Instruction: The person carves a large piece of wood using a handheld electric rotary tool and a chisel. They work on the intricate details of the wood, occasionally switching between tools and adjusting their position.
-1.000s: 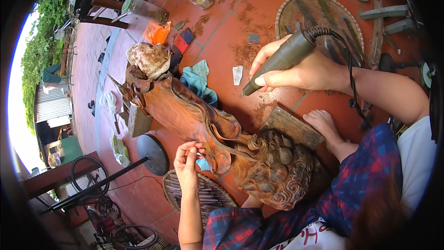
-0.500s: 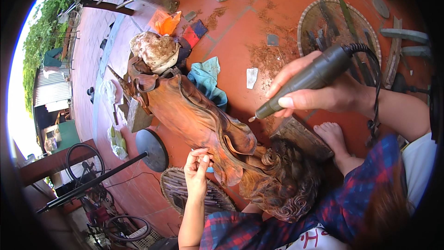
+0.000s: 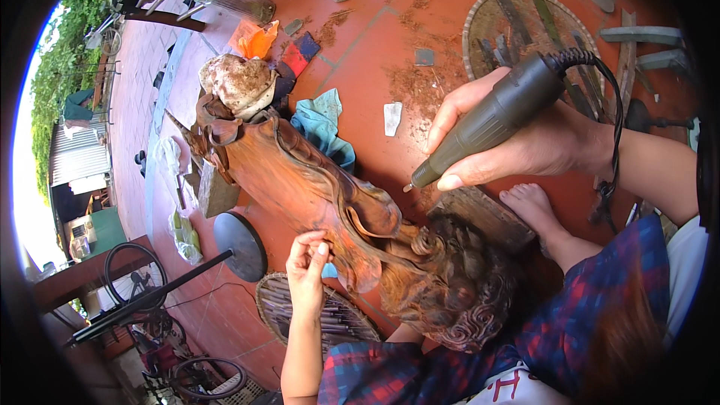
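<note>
Right hand (image 3: 525,142) is wrapped firmly around a dark rotary carving tool (image 3: 487,124); I see its bit pointing down-left, just above the wooden carving (image 3: 315,187) and not touching it. Black cord runs from the tool's far end around my wrist. Left hand (image 3: 307,266) has fingers curled, fingertips pinched against the near edge of the carving; whether it grips anything small I cannot tell. Carving lies diagonally on the red tiled floor (image 3: 375,37), curly carved end near me. Blue cloth (image 3: 322,124) lies just beyond it. Bare foot (image 3: 532,206) rests at right, beside a wooden block (image 3: 484,217). Woven tray (image 3: 525,30) with tools sits far right.
</note>
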Tool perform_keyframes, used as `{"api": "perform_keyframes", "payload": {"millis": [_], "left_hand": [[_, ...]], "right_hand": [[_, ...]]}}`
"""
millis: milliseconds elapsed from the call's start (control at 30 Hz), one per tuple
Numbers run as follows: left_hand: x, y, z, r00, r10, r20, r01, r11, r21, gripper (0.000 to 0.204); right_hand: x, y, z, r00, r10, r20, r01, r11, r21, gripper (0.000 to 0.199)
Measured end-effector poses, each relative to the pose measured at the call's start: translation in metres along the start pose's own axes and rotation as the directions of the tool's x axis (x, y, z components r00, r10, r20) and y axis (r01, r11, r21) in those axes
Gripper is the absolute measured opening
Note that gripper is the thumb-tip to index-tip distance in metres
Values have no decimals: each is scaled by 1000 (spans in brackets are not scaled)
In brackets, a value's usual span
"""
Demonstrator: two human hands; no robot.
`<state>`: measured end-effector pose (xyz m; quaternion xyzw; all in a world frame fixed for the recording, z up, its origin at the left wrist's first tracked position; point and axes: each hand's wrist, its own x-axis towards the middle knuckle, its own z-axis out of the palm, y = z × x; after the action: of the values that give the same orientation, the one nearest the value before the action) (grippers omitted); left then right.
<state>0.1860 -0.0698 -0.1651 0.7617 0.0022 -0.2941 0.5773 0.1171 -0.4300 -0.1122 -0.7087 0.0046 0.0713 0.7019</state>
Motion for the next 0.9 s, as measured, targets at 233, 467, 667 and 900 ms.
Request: {"api": "perform_keyframes", "payload": {"millis": [233,467,667,900], "left_hand": [[-1,-4,-11,998,63,-5,-63,997,-52,22],[-2,-5,-1,994,75,-85,-84,991,-108,21],[-2,-11,0,993,81,-80,-86,994,-61,20],[-1,1,4,996,12,-85,-12,1000,-6,18]], "right_hand": [[-43,-3,9,997,-67,-46,69,997,43,20],[-47,-12,16,993,114,-31,-89,893,442,25],[2,13,18,998,60,18,-62,897,437,21],[41,19,15,983,117,140,-167,882,440,24]]}}
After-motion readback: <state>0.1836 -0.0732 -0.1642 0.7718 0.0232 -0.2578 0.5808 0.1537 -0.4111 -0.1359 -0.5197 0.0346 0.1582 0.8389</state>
